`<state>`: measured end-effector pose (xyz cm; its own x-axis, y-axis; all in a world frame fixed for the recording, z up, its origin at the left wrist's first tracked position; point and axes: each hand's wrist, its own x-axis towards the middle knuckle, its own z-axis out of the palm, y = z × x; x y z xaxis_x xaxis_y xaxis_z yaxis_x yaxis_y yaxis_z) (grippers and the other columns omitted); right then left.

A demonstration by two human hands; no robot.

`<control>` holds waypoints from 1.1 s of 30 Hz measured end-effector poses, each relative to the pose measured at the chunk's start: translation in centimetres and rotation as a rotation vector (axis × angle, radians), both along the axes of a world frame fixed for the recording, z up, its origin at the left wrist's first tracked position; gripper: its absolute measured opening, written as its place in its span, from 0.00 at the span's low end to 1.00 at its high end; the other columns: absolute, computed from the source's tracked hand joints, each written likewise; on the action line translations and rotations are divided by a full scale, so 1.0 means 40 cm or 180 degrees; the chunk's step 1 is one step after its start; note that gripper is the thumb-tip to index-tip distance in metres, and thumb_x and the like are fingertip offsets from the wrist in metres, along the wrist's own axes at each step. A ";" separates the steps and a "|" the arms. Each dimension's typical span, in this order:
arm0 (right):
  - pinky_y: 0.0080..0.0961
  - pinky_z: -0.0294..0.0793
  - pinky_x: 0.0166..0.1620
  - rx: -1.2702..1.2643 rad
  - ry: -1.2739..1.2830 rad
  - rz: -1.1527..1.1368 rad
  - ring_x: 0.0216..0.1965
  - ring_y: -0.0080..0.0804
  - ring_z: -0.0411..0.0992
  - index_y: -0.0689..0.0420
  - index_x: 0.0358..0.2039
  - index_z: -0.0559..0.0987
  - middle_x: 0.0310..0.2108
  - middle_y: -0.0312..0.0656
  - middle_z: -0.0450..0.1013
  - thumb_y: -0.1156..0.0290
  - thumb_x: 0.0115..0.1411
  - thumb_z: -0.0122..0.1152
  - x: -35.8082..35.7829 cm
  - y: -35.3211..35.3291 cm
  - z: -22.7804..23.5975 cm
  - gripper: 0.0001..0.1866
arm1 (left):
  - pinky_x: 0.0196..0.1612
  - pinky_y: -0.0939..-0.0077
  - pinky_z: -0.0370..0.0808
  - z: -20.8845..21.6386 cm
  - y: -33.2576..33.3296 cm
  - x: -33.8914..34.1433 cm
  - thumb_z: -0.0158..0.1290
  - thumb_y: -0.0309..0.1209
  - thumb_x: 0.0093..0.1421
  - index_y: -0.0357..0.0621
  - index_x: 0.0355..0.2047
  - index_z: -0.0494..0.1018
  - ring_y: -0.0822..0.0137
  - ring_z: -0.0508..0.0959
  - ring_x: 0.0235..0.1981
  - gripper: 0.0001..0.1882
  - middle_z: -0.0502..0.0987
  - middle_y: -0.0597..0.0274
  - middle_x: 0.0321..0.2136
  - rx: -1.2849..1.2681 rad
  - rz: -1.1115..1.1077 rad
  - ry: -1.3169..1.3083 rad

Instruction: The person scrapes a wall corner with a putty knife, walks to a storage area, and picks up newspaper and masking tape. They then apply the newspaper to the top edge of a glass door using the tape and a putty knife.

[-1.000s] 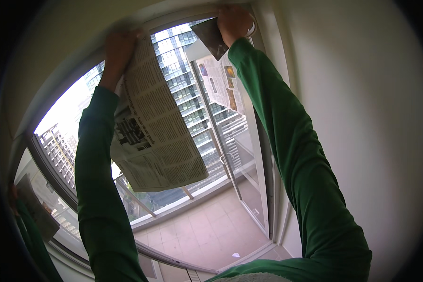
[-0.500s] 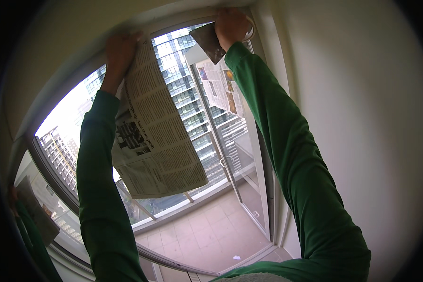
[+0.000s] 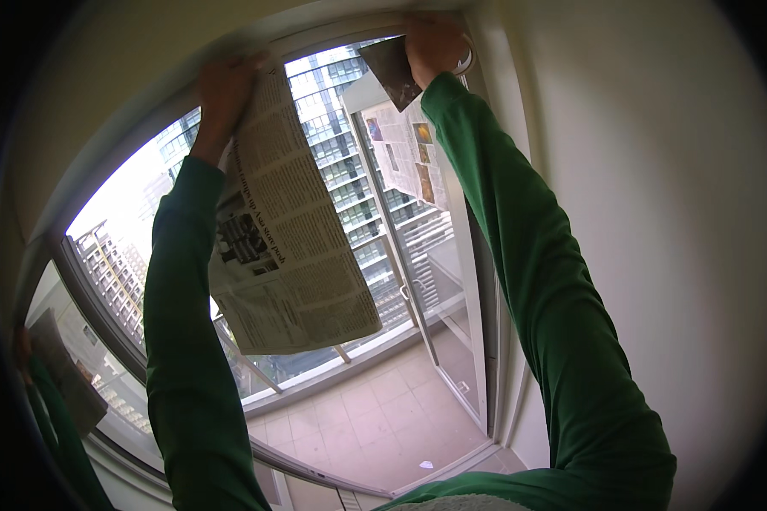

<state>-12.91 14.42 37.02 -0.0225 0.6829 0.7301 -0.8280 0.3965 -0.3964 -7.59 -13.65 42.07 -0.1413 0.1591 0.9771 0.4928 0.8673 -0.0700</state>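
Both my arms, in green sleeves, reach up to the top of a window frame. My left hand (image 3: 227, 95) is at the upper edge of a newspaper sheet (image 3: 294, 238), its fingers pressed together there. The sheet hangs down in front of the glass, its lower edge loose. At the upper right, my right hand (image 3: 435, 49) is closed around a dark, pointed flat piece (image 3: 393, 71) and a pale ring (image 3: 466, 61) that looks like a tape roll. Its fingertips are hard to make out against the frame.
Behind the sheet, a glass door (image 3: 422, 255) stands ajar, with another newspaper sheet (image 3: 405, 153) on it. A tiled balcony floor (image 3: 349, 417) lies beyond, with tall buildings outside. A pale wall (image 3: 639, 213) rises on the right. Glass at lower left shows a reflection.
My hands and the newspaper sheet have shifted slightly to the right in the picture, as has the window behind them. Both hands keep their hold.
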 end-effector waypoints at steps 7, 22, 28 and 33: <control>0.37 0.73 0.41 0.0182 -0.0129 -0.0247 0.35 0.47 0.77 0.57 0.31 0.83 0.31 0.51 0.78 0.59 0.50 0.60 -0.029 0.026 0.012 0.16 | 0.38 0.64 0.75 -0.007 0.013 0.009 0.55 0.50 0.52 0.37 0.32 0.80 0.55 0.81 0.27 0.24 0.80 0.48 0.24 0.0118 -0.0040 -0.0001; 0.39 0.72 0.43 0.0310 -0.0472 -0.0491 0.36 0.49 0.76 0.58 0.30 0.83 0.32 0.53 0.78 0.59 0.50 0.58 -0.014 0.030 0.027 0.16 | 0.42 0.60 0.74 0.019 -0.020 -0.020 0.52 0.46 0.54 0.40 0.31 0.81 0.46 0.79 0.31 0.20 0.79 0.44 0.29 -0.0368 0.0471 0.0474; 0.41 0.72 0.44 0.0407 -0.0626 -0.0393 0.38 0.52 0.75 0.60 0.32 0.82 0.34 0.54 0.77 0.56 0.51 0.57 -0.011 0.034 0.029 0.19 | 0.40 0.59 0.74 0.008 -0.012 0.006 0.51 0.42 0.57 0.44 0.31 0.81 0.49 0.79 0.33 0.16 0.80 0.47 0.30 -0.0771 0.1031 0.0618; 0.43 0.72 0.42 0.0774 -0.0573 -0.1246 0.36 0.53 0.75 0.60 0.30 0.81 0.32 0.55 0.76 0.57 0.53 0.56 -0.088 0.077 0.057 0.18 | 0.40 0.59 0.74 0.016 -0.014 0.007 0.50 0.41 0.58 0.48 0.35 0.80 0.50 0.79 0.34 0.14 0.79 0.49 0.32 -0.1351 0.1724 0.1000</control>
<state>-16.41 17.52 39.32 0.0612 0.4756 0.8775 -0.5253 0.7629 -0.3768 -7.33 -14.23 42.73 -0.0318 0.5183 0.8546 -0.0928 0.8498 -0.5189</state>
